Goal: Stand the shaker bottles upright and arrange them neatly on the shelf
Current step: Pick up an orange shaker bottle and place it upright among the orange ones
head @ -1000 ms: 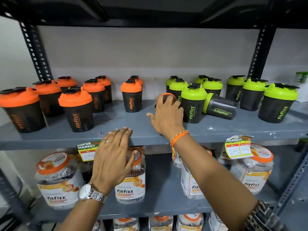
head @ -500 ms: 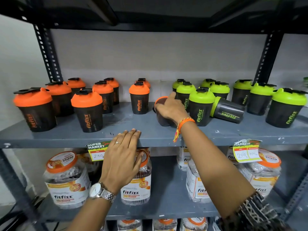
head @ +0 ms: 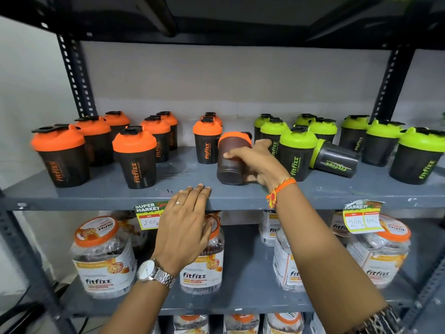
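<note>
Now the right hand (head: 255, 162) wraps around the orange shaker bottle (head: 232, 157), tipping it up to stand on the shelf (head: 240, 196). Fingers together, the left hand (head: 185, 225) rests flat on the shelf edge, likely for balance.

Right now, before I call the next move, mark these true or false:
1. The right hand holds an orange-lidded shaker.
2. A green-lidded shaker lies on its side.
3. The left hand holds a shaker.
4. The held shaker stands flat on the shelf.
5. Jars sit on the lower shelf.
1. True. The right hand is wrapped around the orange-lidded shaker.
2. True. The green-lidded shaker lies on its side among the upright green ones.
3. False. The left hand rests its fingers on the shelf front edge, holding nothing.
4. False. It is tilted, lid leaning away, not yet set upright.
5. True. Orange-lidded jars sit there.
</note>
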Tool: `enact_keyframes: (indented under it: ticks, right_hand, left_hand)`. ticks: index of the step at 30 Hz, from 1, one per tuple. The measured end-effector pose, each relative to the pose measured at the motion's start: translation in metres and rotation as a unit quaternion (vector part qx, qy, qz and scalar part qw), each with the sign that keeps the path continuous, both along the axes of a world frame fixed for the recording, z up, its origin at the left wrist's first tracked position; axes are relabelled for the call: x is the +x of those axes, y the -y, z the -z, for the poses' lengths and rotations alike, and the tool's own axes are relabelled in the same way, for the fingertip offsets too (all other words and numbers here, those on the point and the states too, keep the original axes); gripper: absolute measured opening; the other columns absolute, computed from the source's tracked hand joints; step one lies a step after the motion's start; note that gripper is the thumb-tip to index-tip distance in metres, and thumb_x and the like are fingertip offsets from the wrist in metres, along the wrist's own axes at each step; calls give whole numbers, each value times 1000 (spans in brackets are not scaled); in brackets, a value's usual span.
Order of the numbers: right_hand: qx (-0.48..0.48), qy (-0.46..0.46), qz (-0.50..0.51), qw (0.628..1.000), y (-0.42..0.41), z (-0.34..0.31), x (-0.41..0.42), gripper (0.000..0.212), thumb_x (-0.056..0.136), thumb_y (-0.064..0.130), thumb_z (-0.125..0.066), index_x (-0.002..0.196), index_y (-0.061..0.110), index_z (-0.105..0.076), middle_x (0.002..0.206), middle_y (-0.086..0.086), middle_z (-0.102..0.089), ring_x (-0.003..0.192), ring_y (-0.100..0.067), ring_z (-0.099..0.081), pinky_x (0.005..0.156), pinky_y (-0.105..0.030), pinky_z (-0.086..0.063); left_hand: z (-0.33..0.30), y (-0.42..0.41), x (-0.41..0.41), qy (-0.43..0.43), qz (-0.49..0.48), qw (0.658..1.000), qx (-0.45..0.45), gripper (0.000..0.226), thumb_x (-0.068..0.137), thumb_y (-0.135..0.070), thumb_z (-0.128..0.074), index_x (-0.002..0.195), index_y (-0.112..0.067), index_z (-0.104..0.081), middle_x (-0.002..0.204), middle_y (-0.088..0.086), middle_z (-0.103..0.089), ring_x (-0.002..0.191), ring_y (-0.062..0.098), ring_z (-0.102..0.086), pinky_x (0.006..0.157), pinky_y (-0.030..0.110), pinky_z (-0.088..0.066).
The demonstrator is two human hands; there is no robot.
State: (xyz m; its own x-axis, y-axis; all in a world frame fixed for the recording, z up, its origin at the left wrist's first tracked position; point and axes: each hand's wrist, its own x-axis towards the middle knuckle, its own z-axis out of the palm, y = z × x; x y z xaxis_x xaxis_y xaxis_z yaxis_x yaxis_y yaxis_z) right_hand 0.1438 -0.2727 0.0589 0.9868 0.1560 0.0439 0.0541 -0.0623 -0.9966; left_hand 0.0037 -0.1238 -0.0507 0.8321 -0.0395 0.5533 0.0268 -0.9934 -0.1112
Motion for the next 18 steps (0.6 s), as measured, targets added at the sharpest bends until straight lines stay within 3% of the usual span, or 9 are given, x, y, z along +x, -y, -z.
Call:
enact_keyframes:
  ticks: [3,5,9,14,18]
  right_hand:
    - [-42,118,67,990,-14,6,-8,94,53,27,-92,117,19,-23,106,-7,-61,95,-27,-67,79,-44,-61]
    - [-88,182,112,973,-24,12,-14,109,51,34,-94,131,19,-21,105,-2,-57,98,-27,-60,82,-35,-51]
    - [-127,265,151,944,-39,26,-21,125,50,37,-95,144,25,-13,123,-15,-60,107,-34,-61,79,-34,-45]
    - [-162,313,169,920,-44,32,-22,136,48,32,-99,151,26,-11,141,-16,-50,123,-40,-57,96,-48,-54]
    - [-172,316,165,918,-44,35,-22,140,46,32,-100,153,26,-9,144,-15,-45,127,-41,-55,98,-51,-54]
  left_hand:
    - [0,-1,0,-2,7,1000,-3,68,93,-50,-42,151,-14,-42,153,8,-52,139,28,-49,121,43,-32]
    - [0,0,0,0,7,1000,-6,67,93,-50,-42,150,-14,-43,152,8,-52,138,28,-50,121,43,-33]
    - [-1,0,0,2,10,1000,-8,66,92,-48,-47,148,-13,-44,151,9,-54,137,28,-51,120,43,-34]
    - [-1,0,-1,-1,6,1000,-10,66,92,-47,-49,149,-14,-44,153,8,-52,139,27,-49,122,42,-32]
    - [0,0,0,-1,0,1000,-10,68,92,-47,-49,151,-14,-42,154,8,-51,141,27,-48,123,42,-29]
